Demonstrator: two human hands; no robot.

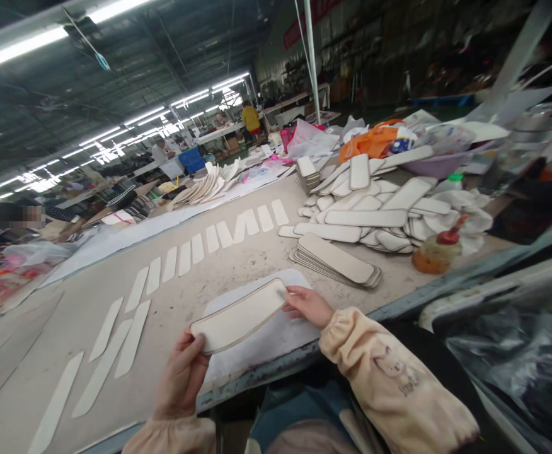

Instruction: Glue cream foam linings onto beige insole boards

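Note:
Between my two hands is a long, off-white panel with rounded corners and a darker edge. My left hand pinches its left end, thumb on top. At the other end, my right hand grips the corner between thumb and fingers. Beneath the panel lies a white paper sheet at the table's near edge. To the right of my right hand sits a fanned stack of similar panels. Thin white strips lie in a slanting row on the table to the left and beyond.
A large heap of panels covers the table's right side. Beside it stand a bottle with a red nozzle and amber liquid and a green-capped bottle. Further back are more curved pieces and an orange bag. Other people work in the distance.

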